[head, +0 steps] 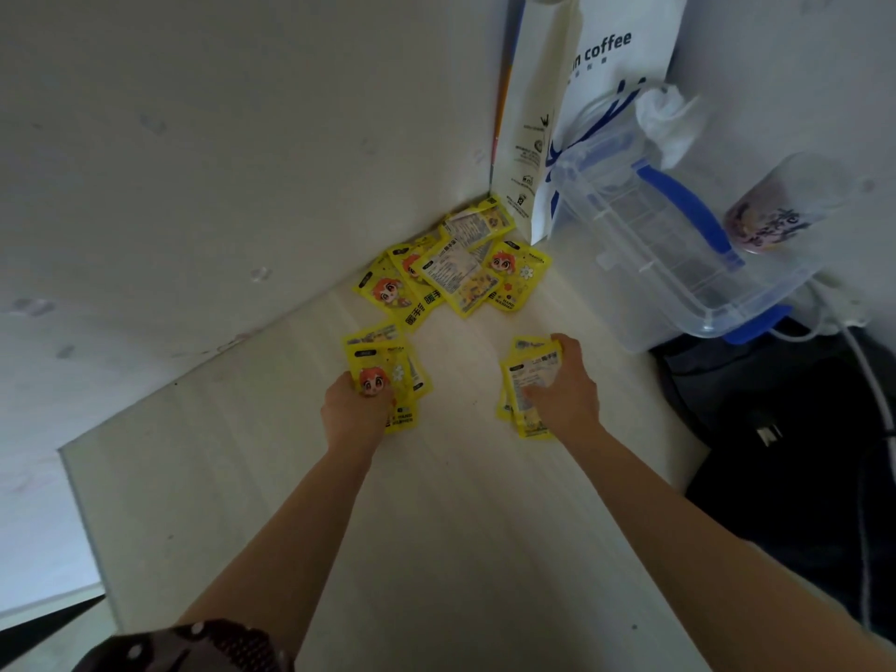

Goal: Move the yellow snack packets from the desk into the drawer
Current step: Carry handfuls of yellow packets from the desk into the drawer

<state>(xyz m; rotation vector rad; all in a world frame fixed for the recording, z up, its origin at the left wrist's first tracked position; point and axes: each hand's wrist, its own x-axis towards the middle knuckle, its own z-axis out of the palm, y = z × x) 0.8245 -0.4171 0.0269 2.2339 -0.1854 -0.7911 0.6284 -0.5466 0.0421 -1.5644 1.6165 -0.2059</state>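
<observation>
1. Gripping a small fan of yellow packets [383, 375] in our left hand [356, 412], we are curling the fingers around their lower edges.
2. We are pinching a second bunch [531, 380] in our right hand [565, 390]; more packets [456, 264] are lying heaped in the desk [436, 526] corner.
3. We are judging them light, thin and slippery (likely to slide apart), so edges are best pinched firmly.
4. We are finding open desk toward us; the clear storage box [654, 244] and paper coffee bag [572, 89] are crowding the right. No drawer is showing.
</observation>
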